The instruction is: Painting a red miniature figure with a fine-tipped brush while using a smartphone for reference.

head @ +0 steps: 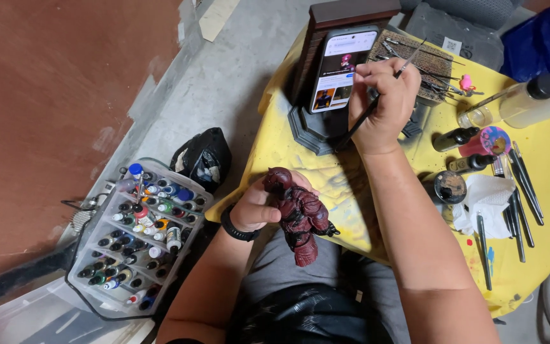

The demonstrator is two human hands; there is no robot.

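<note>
My left hand (257,205) grips a dark red muscular figurine (298,215) over my lap, at the near edge of the yellow-covered table (542,210). My right hand (382,100) is raised over the table and holds a thin dark paintbrush (377,99) slanted across the fingers. Its fingertips are next to a smartphone (340,70) that leans lit against a dark wooden stand (326,38).
A clear tray of several small paint bottles (136,239) sits on the floor at left, beside a crumpled black bag (204,159). On the table's right lie several brushes (520,197), a white tissue (485,200), dark dropper bottles (456,137), a clear bottle (529,99) and a tool mat (415,57).
</note>
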